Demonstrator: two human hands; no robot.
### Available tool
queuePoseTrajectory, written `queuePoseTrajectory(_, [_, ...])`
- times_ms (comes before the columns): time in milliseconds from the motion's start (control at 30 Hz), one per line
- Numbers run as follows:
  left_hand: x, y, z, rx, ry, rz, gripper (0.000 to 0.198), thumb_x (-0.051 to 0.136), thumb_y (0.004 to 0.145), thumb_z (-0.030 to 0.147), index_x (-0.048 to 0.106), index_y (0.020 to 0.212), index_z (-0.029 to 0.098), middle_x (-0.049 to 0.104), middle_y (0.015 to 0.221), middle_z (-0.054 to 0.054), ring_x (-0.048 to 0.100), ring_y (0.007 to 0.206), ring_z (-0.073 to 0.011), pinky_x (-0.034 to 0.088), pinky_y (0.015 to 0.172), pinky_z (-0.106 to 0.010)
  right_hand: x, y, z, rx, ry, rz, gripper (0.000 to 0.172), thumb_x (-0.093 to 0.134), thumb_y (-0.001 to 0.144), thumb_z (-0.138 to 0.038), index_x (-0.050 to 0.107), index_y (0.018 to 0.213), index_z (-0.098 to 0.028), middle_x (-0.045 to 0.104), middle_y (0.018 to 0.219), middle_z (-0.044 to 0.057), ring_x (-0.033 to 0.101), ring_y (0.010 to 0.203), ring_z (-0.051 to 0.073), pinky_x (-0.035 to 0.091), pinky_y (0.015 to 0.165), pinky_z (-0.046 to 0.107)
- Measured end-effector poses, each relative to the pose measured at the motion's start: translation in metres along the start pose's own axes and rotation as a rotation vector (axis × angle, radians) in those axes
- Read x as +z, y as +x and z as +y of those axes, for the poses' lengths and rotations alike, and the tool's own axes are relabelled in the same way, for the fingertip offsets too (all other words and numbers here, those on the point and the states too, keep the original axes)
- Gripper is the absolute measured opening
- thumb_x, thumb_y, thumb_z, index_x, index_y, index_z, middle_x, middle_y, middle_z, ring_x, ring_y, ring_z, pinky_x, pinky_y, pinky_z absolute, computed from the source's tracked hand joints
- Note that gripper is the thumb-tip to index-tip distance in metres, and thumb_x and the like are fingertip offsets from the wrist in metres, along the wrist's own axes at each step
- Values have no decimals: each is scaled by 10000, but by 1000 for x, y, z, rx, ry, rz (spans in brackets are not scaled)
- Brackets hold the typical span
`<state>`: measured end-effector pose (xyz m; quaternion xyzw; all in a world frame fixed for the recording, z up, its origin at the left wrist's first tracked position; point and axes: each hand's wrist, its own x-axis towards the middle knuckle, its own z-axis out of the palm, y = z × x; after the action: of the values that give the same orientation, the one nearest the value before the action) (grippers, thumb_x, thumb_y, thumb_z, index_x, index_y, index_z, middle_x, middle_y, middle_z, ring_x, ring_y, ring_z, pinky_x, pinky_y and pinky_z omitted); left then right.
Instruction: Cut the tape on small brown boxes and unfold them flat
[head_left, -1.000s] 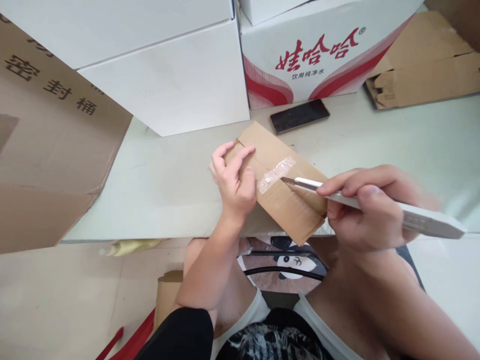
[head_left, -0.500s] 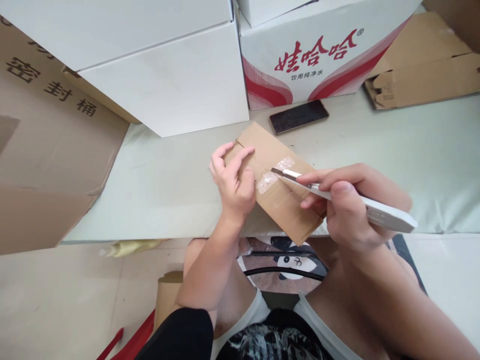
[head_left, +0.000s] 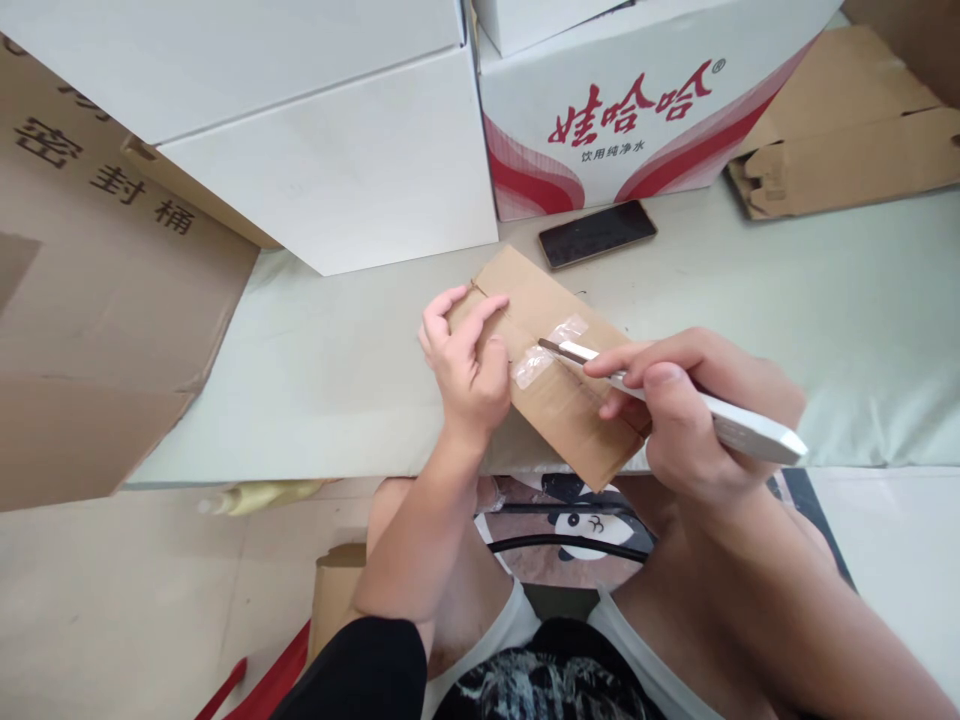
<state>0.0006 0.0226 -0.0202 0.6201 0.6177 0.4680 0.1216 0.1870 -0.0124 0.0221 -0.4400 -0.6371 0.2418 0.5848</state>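
A small brown cardboard box (head_left: 559, 405) lies at the table's near edge, its top seam closed by a strip of clear tape (head_left: 550, 350). My left hand (head_left: 466, 364) clamps the box's left end, fingers curled over its top. My right hand (head_left: 686, 410) is closed around a white utility knife (head_left: 720, 420). The knife's blade tip rests on the tape at the seam, just right of my left hand.
A dark phone (head_left: 598, 232) lies behind the box. Large white boxes (head_left: 337, 170) and a red-printed white carton (head_left: 637, 110) stand at the back. Brown cardboard (head_left: 97, 300) leans at the left, flattened cardboard (head_left: 847, 150) at the right. The pale table (head_left: 337, 390) ends at my knees.
My right hand has slid the knife leftward along the box top, so the blade tip now sits on the tape. My left hand and the box have stayed put.
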Motion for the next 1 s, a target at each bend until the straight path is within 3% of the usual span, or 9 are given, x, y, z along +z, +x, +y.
queuePoseTrajectory(200, [1, -1, 1, 0, -5, 14, 382, 507, 855, 243, 750, 1150, 253, 522, 1371, -106, 508, 1341, -299, 395, 1175, -474, 2, -2, -1, 43, 9, 43, 278, 546, 1011, -336, 738, 823, -266, 726, 626, -22, 650, 499, 145, 532, 516, 302])
queuePoseTrajectory(433, [1, -1, 1, 9, -12, 19, 392, 494, 847, 259, 750, 1143, 241, 524, 1356, -112, 513, 1332, -306, 392, 1173, -481, -1, 2, -4, 61, 17, -61, 220, 580, 1008, -291, 756, 878, -267, 763, 693, -35, 727, 607, 144, 561, 584, 289])
queuePoseTrajectory(600, [1, -1, 1, 16, 1, 31, 391, 500, 841, 243, 752, 1141, 241, 532, 1352, -112, 518, 1332, -297, 395, 1171, -465, 1, -2, -3, 43, 33, 27, 251, 556, 1019, -302, 746, 860, -267, 746, 668, -40, 672, 521, 121, 538, 543, 286])
queuePoseTrajectory(800, [2, -1, -1, 24, -25, 39, 403, 495, 840, 239, 761, 1142, 225, 522, 1355, -111, 519, 1324, -296, 392, 1173, -463, -2, 2, -4, 41, 25, -63, 237, 568, 1011, -285, 751, 862, -265, 750, 674, -44, 680, 535, 116, 539, 544, 268])
queuePoseTrajectory(1000, [3, -1, -1, 32, -36, 55, 393, 495, 841, 224, 756, 1134, 234, 525, 1350, -105, 503, 1339, -300, 377, 1177, -466, -3, -4, -3, 49, 61, 24, 235, 578, 976, -250, 726, 794, -259, 719, 625, -41, 637, 493, 124, 510, 491, 279])
